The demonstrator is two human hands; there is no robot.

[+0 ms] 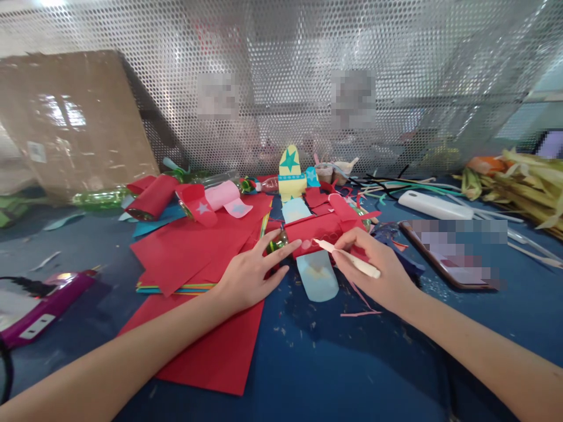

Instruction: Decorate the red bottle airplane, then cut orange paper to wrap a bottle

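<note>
My right hand (373, 264) grips a white marker pen (358, 265), its tip at a red paper-wrapped bottle (321, 231) lying on its side. Pale circles run in a row along the red paper near the tip. With fingers spread, my left hand (250, 269) reaches over the bottle's left end, its fingertips at the wrapped paper. A light blue paper flap (317, 278) sticks out from the bottle toward me, and another blue flap (296, 211) is on its far side. Behind stands a yellow paper piece (291, 173) with a teal star.
Left of the bottle lie red paper sheets (193, 246) over coloured ones. More paper-wrapped bottles (153, 196) stand behind them. A phone (453, 255), a white glue gun-like device (435, 205) and dried husks (523, 181) are at right. A purple power strip (48, 308) sits at left.
</note>
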